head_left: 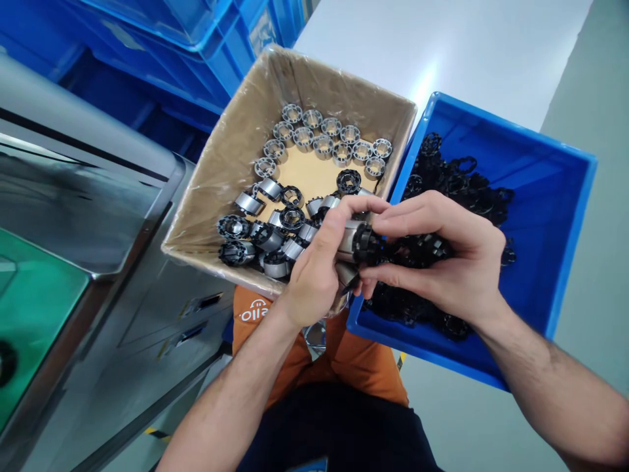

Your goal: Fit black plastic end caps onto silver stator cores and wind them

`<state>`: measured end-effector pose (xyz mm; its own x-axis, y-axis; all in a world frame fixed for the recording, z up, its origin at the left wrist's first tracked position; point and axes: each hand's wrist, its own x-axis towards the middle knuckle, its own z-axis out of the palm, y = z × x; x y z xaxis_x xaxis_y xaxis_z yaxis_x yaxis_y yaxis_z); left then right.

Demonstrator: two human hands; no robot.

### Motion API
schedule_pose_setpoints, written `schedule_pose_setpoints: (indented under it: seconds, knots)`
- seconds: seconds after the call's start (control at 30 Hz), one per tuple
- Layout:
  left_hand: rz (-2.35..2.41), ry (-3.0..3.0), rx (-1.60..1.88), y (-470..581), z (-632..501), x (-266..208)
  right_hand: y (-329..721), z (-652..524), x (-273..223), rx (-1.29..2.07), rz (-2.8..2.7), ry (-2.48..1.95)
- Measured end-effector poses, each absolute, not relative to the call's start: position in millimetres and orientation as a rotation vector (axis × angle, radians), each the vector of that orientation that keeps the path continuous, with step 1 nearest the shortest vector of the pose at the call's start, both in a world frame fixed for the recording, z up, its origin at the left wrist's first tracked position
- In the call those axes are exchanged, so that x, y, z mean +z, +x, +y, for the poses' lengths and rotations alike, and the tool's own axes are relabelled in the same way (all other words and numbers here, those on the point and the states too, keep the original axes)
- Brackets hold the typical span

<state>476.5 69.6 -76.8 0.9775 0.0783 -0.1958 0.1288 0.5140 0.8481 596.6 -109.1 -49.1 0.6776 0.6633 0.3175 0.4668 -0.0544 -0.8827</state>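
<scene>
My left hand (317,272) is closed around a silver, cylindrical stator core (348,240) above the cardboard box's near right corner. A toothed black plastic ring (366,245) sits against the core's right end. My right hand (455,252) pinches this ring between thumb and fingers, over the blue bin's left side. How far the ring is seated on the core cannot be seen. Below my left hand, several cores with black rings (293,219) lie jumbled in the box. Bare silver cores (303,137) stand upright in rows along its far side.
The plastic-lined cardboard box (211,177) stands left of the blue bin (555,262), which holds a pile of black rings (457,190). Stacked blue crates (196,72) rise behind at the left. A metal machine (162,314) with a green surface (39,308) flanks the left side.
</scene>
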Motion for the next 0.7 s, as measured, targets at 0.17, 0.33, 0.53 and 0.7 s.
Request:
schedule_pose_setpoints:
  seconds: [0.17,0.33,0.53,0.7]
  knots:
    - [0.219,1.063,0.002,478,70,-75,596,-107,-51,0.189,-0.956,-1.674]
    - [0.212,1.095,-0.023,478,72,-76,591,-107,-53,0.129,-0.974,-1.678]
    - [0.152,1.070,0.010,476,75,-76,592,-105,-54,0.081,-1.021,-1.686]
    - [0.156,1.107,0.213,481,77,-81,603,-108,-47,0.158,-0.904,-1.539]
